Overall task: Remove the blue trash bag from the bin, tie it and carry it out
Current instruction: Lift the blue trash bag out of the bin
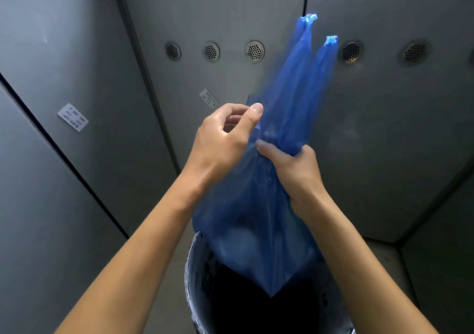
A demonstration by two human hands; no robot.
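While the blue trash bag point(259, 221) hangs lifted clear above the bin point(196, 280), with only its lowest corner pointing down over the dark opening, the tying step is not yet done and several faults remain possible. Starting at the left, the left hand point(225, 139) sits at the neck of the bag with thumb and fingers curled into a narrow pinch; whether it actually traps any film cannot be told, so it should not be counted on to carry load. Just to its right, the right hand point(295, 164) is closed around the gathered neck and appears to bear the full weight. Above this grip, the two bag handles point(305, 77) stand up loose and apart, each ending in a small crumpled tip, in front of the grey metal panel point(384, 115) with its row of round vents point(254, 51). If the right hand relaxes while the handles are being crossed, the thin film is likely to slide through and the load drops back into the bin. Pulling the handles hard could stretch or tear the film at the neck. A loose knot would probably let the contents spill during carrying.
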